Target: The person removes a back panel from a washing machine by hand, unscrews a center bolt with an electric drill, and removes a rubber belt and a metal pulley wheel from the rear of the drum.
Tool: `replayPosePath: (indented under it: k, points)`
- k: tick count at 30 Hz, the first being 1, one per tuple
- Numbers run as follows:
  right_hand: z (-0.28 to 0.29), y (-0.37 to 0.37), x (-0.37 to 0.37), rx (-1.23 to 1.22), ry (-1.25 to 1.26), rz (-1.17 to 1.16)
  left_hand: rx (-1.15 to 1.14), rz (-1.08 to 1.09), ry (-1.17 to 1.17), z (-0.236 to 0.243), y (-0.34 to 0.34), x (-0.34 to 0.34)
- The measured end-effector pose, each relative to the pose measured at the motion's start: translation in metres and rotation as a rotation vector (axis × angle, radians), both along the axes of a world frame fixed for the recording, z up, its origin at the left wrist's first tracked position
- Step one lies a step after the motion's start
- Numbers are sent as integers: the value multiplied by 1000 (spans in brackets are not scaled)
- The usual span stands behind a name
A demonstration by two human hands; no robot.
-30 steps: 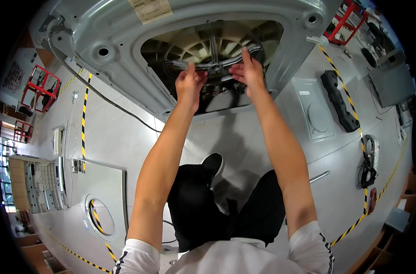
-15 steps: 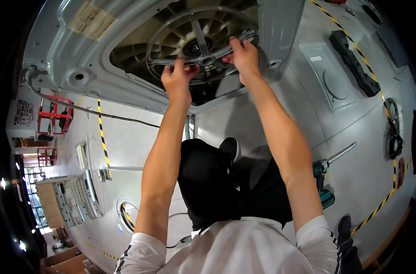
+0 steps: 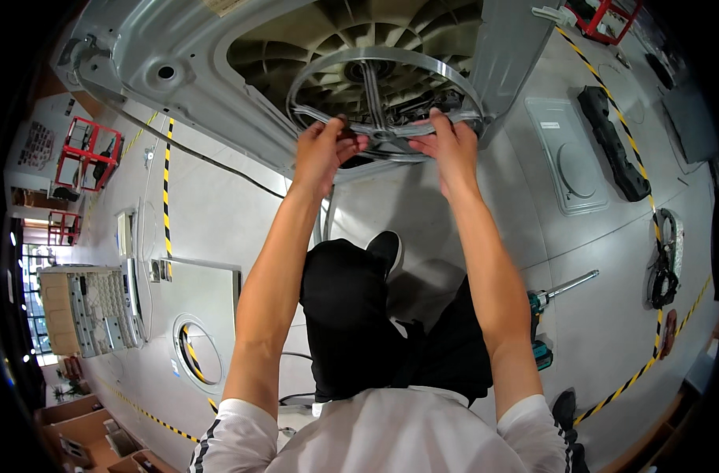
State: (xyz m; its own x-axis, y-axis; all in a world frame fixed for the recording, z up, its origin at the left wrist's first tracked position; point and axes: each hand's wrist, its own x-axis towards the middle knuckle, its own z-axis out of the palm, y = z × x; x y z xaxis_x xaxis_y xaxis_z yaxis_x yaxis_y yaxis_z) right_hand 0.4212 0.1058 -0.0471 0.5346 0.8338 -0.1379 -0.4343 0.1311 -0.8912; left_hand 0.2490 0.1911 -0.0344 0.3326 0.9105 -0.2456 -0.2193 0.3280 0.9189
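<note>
My left hand (image 3: 321, 151) and my right hand (image 3: 451, 148) both grip a grey metal pulley wheel (image 3: 370, 94), fingers closed on the crossbar near its lower half. The spoked wheel is tilted, with its hub between my hands. It stands in front of the opening in a grey washing machine casing (image 3: 194, 39). Behind the wheel the ribbed, yellowish back of the tub (image 3: 336, 33) shows, with a dark round centre. My fingertips behind the bar are partly hidden.
A teal and black power tool (image 3: 539, 315) with a long socket lies by my right leg. To the right lie a grey panel (image 3: 560, 185) and a black elongated part (image 3: 612, 142). A cable (image 3: 209, 162) hangs at the left, above a white panel (image 3: 221, 292) with a round hole.
The pulley wheel has come toward me and tilted, its hub now lower than the tub's centre. Both hands moved with it, keeping their grip. My view has shifted.
</note>
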Motion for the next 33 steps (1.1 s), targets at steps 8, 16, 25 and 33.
replayPosePath:
  k: [8, 16, 25, 33]
  points:
    - [-21, -55, 8, -124, 118, 58, -77, -176, 59, -12, -28, 5]
    - [-72, -105, 2, -47, 125, 152, -105, -238, 79, -54, -74, -23]
    - [-58, -129, -30, 125, 204, 80, -14, -242, 214, -53, -120, -51]
    - [-54, -124, -90, 116, 255, 229, 513, 201, 960, -38, -170, -173]
